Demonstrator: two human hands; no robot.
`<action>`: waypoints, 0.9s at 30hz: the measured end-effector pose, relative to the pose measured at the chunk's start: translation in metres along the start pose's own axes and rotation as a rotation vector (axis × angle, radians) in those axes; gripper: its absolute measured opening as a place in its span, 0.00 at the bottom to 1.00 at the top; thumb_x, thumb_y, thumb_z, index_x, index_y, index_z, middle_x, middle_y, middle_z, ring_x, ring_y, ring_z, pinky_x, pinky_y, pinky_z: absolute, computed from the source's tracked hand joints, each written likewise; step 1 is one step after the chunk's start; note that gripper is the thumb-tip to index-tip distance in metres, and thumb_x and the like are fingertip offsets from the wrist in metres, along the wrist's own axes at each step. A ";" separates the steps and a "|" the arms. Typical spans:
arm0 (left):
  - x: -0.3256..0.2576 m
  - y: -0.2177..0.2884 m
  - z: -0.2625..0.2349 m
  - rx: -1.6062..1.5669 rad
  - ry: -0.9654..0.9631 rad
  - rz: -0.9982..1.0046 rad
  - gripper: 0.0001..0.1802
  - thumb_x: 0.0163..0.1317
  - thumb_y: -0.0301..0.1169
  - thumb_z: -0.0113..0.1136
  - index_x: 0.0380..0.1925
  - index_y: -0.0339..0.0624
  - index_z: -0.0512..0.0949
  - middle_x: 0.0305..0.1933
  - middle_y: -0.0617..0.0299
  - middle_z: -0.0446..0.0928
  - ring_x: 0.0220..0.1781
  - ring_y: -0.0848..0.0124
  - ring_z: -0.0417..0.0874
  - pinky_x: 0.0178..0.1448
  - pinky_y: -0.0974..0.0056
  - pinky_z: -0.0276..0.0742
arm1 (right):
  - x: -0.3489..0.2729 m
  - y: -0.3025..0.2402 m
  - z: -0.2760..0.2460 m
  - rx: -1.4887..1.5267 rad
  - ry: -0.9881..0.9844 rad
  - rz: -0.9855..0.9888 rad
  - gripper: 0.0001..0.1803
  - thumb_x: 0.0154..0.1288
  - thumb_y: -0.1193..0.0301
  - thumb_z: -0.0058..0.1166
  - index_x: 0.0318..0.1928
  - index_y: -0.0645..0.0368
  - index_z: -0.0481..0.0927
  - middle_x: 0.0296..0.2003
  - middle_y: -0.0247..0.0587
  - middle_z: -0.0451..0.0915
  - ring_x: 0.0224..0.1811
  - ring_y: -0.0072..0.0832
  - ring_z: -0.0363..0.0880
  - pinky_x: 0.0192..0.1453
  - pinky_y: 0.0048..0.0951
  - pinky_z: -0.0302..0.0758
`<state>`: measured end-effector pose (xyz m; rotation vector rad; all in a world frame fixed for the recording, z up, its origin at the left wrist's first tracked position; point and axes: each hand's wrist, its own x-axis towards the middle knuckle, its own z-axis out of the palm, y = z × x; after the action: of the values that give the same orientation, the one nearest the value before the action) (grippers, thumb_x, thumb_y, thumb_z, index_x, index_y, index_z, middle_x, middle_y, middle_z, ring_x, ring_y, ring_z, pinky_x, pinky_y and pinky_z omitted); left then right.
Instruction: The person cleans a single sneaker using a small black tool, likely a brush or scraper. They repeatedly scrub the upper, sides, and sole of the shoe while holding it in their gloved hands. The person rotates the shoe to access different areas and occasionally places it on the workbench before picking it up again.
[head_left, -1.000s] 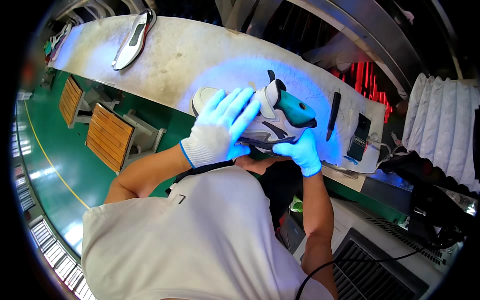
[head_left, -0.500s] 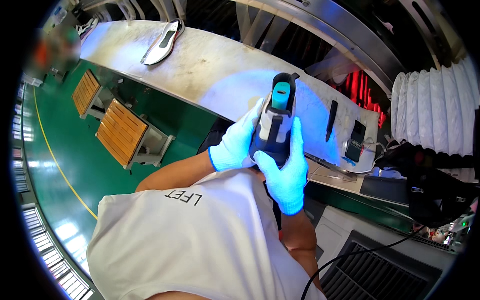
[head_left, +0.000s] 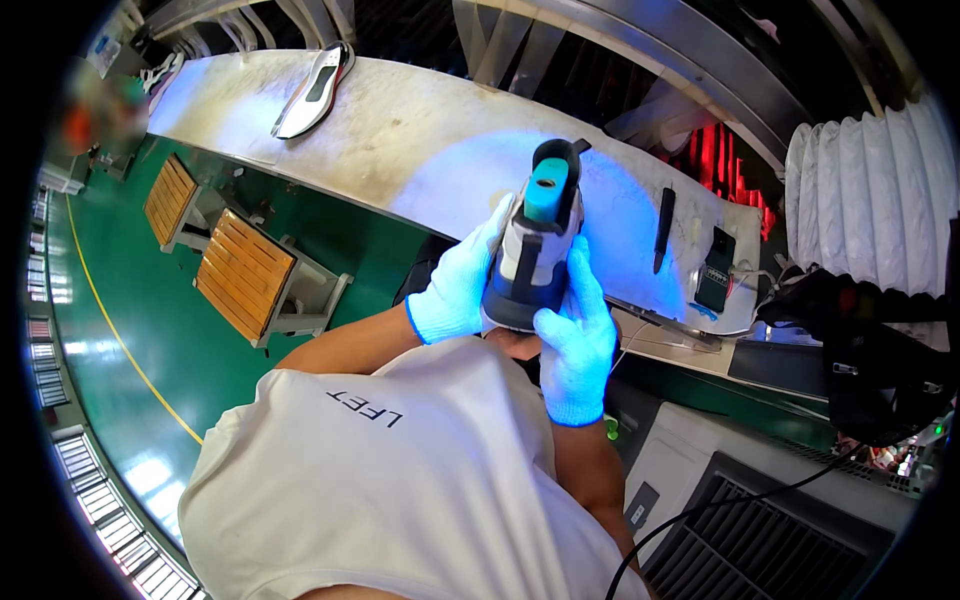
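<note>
A grey and black shoe upper [head_left: 522, 262] is held up over the near edge of the bench, with a teal shoe last [head_left: 545, 198] showing in its ankle opening. My left hand [head_left: 455, 292], in a white knit glove lit blue, grips its left side. On the right side my right hand [head_left: 580, 345], gloved alike, holds it with the thumb near the dark toe end and the fingers along the side. The underside of the shoe is hidden from view.
A white and black shoe sole [head_left: 308, 98] lies on the long bench [head_left: 390, 130]. To the right are a slim black tool [head_left: 664, 230] and a black handheld device [head_left: 714, 272]. A white ribbed duct [head_left: 865, 200] stands at right; wooden-topped stools [head_left: 243, 272] stand on the green floor.
The shoe has shifted slightly left and tilted a little. My right thumb has moved off its toe end toward the right edge. Both hands keep their hold.
</note>
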<state>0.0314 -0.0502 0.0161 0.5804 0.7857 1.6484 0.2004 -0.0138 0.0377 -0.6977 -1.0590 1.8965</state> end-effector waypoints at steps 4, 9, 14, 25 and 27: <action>-0.004 -0.007 -0.012 0.639 -0.056 0.225 0.39 0.79 0.51 0.61 0.82 0.43 0.69 0.77 0.47 0.77 0.73 0.53 0.82 0.78 0.51 0.81 | 0.001 -0.005 -0.001 0.155 0.057 0.135 0.50 0.56 0.85 0.53 0.85 0.72 0.64 0.82 0.55 0.70 0.84 0.47 0.70 0.90 0.47 0.65; 0.002 -0.011 -0.021 1.071 -0.073 0.342 0.47 0.69 0.47 0.72 0.83 0.37 0.66 0.80 0.40 0.73 0.79 0.45 0.77 0.81 0.48 0.77 | 0.006 0.007 -0.015 0.269 0.099 0.179 0.52 0.55 0.88 0.48 0.86 0.70 0.63 0.80 0.52 0.72 0.82 0.44 0.72 0.88 0.45 0.69; 0.012 -0.014 -0.010 1.325 -0.020 0.395 0.57 0.59 0.42 0.83 0.84 0.32 0.63 0.83 0.33 0.69 0.84 0.36 0.73 0.84 0.46 0.74 | 0.022 -0.007 -0.022 0.293 0.118 0.198 0.45 0.68 0.83 0.50 0.87 0.66 0.61 0.82 0.50 0.71 0.84 0.44 0.71 0.88 0.48 0.68; 0.039 -0.050 0.034 1.464 -0.108 0.626 0.48 0.54 0.33 0.77 0.78 0.37 0.75 0.81 0.32 0.70 0.80 0.32 0.74 0.82 0.31 0.70 | -0.002 -0.026 -0.066 -0.453 0.362 0.107 0.54 0.55 0.72 0.84 0.80 0.68 0.67 0.71 0.51 0.80 0.69 0.38 0.83 0.74 0.42 0.83; 0.050 -0.046 0.030 1.451 -0.159 0.717 0.45 0.52 0.32 0.78 0.74 0.38 0.79 0.79 0.31 0.71 0.78 0.31 0.75 0.80 0.31 0.72 | 0.010 -0.022 -0.078 -0.286 0.288 0.056 0.52 0.56 0.75 0.74 0.81 0.69 0.66 0.71 0.53 0.80 0.70 0.43 0.83 0.76 0.45 0.83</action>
<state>0.0727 0.0095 -0.0010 2.1561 1.7430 1.3318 0.2645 0.0326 0.0176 -1.1366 -1.1421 1.6424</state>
